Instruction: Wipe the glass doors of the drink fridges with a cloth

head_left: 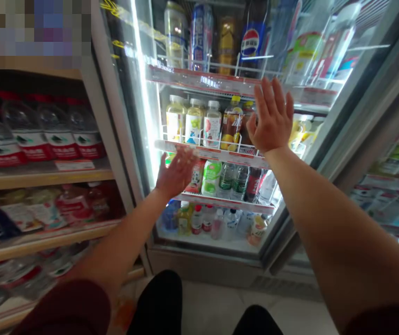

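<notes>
I face an open drinks cooler with several wire shelves of bottles. My left hand is stretched toward the third shelf, fingers spread and blurred, holding nothing, close to a red-labelled bottle. My right hand is raised with fingers stretched out and apart, in front of the second shelf, beside an orange-juice bottle. It holds nothing. A dark cola bottle stands on the top shelf above it.
The cooler's glass door stands open to the right. Wooden shelves at left carry large water bottles with red labels and packaged goods. My dark-clad knees show over a pale floor.
</notes>
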Demonstrator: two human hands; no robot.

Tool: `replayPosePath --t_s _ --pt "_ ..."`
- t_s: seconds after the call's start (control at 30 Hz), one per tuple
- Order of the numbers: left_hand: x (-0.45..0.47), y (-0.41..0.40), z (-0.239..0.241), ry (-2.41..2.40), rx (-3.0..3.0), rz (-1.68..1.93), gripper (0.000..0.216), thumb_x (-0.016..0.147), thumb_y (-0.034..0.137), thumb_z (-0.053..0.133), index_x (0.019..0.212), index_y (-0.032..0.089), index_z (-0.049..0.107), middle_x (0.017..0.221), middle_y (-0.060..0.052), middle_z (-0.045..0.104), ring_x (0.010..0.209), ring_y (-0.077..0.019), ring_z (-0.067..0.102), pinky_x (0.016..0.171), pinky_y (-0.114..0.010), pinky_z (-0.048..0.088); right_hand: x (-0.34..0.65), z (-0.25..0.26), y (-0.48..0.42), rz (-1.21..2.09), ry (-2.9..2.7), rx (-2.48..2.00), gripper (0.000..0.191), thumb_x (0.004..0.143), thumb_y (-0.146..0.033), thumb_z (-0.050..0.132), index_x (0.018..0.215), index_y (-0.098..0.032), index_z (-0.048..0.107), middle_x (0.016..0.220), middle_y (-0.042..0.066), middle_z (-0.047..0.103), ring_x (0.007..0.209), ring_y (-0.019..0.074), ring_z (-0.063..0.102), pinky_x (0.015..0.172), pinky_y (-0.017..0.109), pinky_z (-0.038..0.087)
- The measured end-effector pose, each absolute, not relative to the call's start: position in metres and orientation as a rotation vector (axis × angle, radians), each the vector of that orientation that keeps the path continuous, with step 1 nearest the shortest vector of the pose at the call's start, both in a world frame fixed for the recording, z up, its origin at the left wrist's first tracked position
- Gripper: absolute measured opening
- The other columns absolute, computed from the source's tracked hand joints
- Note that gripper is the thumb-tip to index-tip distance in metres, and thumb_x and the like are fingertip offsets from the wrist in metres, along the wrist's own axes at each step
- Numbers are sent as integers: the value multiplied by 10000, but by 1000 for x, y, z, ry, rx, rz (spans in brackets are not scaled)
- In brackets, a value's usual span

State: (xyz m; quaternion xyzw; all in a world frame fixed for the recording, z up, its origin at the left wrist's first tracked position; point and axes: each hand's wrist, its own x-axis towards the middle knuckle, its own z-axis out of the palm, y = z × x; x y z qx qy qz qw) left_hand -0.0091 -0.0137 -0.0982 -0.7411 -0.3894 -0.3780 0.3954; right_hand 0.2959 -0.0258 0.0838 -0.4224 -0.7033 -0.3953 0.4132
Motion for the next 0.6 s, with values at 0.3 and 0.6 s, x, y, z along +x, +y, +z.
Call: replayPosePath --t_s 0.3,0.6 --pt "-1 -33 -187 -905 -1826 -983 593 993 212 507 1578 205 413 1631 -145 387 1598 -228 48 1322 -524 61 296 84 -25 -993 -1762 -1032 760 917 -306 338 1654 -360 161 1670 -48 358 1605 308 173 1277 714 131" --pt "-59 -9 -103 -1161 -1665 -1058 623 1035 297 433 1636 237 281 1663 -154 301 1587 -257 151 1297 -602 -18 297 83 -19 -994 -1733 -1019 693 925 -329 342 1613 -241 333 1688 -17 314 1608 289 172 1313 598 106"
